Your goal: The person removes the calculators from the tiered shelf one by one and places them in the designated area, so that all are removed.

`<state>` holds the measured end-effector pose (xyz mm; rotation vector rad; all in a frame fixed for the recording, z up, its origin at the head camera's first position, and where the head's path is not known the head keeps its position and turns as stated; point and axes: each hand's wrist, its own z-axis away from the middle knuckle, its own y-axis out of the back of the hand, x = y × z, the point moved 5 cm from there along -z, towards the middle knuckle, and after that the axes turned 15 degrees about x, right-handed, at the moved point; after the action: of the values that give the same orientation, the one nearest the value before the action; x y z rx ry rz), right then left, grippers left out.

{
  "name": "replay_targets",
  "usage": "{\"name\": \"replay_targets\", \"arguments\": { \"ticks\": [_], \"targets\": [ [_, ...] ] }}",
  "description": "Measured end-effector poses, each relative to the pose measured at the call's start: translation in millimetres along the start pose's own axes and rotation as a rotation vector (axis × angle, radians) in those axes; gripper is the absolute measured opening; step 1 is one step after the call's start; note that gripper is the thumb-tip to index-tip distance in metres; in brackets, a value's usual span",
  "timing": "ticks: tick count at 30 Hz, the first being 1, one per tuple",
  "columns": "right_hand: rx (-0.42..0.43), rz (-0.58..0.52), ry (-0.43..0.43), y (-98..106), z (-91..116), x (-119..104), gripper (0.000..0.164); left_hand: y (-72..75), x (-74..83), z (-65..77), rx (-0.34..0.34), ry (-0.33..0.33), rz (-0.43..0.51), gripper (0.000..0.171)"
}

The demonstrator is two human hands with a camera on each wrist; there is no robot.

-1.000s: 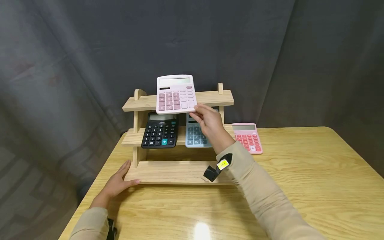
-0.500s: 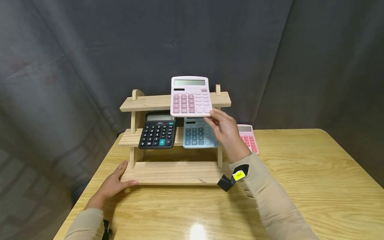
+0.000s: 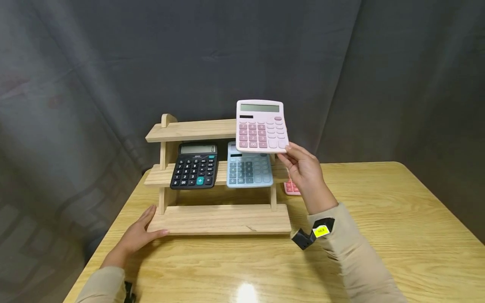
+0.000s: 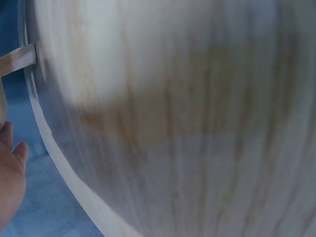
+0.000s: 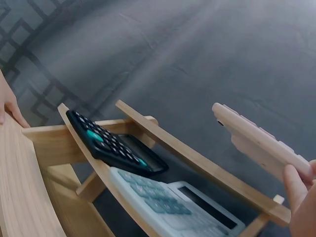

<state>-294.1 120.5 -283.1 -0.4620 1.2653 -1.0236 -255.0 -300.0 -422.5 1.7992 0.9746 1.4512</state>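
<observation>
Head view sets the pale pink calculator [image 3: 262, 126] in front of and above the right end of the wooden rack [image 3: 156, 175], pinched near its lower right corner between the thumb and fingers of the right hand [image 3: 306, 168]. Its display end points away from the person, so its display-to-keys line runs crosswise to the rack's top shelf [image 3: 193, 129]; the right wrist view shows a gap between the two. The right hand is the nearer one, just off the rack's right end, while the left hand [image 3: 133, 238] rests spread, not clenched, against the left front corner of the rack's bottom shelf [image 3: 227, 221]. On the rack's middle shelf, the black calculator [image 3: 194, 166] leans left of the blue calculator [image 3: 250, 172]. Behind the held one, the top shelf's right end and part of the blue display are covered from the head; the right hand hides most of a coral calculator [image 3: 292, 189] beyond the rack's right end. Blurred wood fills most of the left wrist view, with only some fingers at its edge.
</observation>
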Motion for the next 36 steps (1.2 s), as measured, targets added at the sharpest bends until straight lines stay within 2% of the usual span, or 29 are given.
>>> {"name": "replay_targets", "arguments": {
  "ticks": [8,19,22,25,29,33,34,36],
  "targets": [
    [0.032,-0.059,-0.01,18,-3,-13,0.018,-0.4,-1.5,0.3,0.012,0.0,0.011,0.095],
    [0.025,-0.166,-0.043,43,-8,-35,0.02,-0.1,-1.8,-1.7,0.015,-0.003,0.01,0.095],
    [0.054,-0.191,-0.053,63,-28,-40,0.026,-0.7,-0.9,-2.5,0.017,-0.006,0.013,0.095],
    [0.028,-0.203,-0.038,100,-73,-43,0.034,-1.5,-0.6,-2.5,0.017,-0.007,0.014,0.095],
    [0.025,-0.235,-0.058,138,-114,-47,0.036,-1.3,-2.3,-1.3,0.018,-0.009,0.008,0.096],
    [0.061,-0.257,-0.089,148,-111,-53,0.036,0.3,-3.4,-0.1,0.022,-0.018,-0.003,0.096],
    [0.045,-0.251,-0.078,151,-110,-55,0.036,0.8,-3.1,0.1,0.022,-0.022,-0.004,0.096],
    [0.064,-0.23,-0.041,157,-108,-59,0.037,1.3,-2.5,0.9,0.02,-0.026,-0.009,0.095]
  ]
}}
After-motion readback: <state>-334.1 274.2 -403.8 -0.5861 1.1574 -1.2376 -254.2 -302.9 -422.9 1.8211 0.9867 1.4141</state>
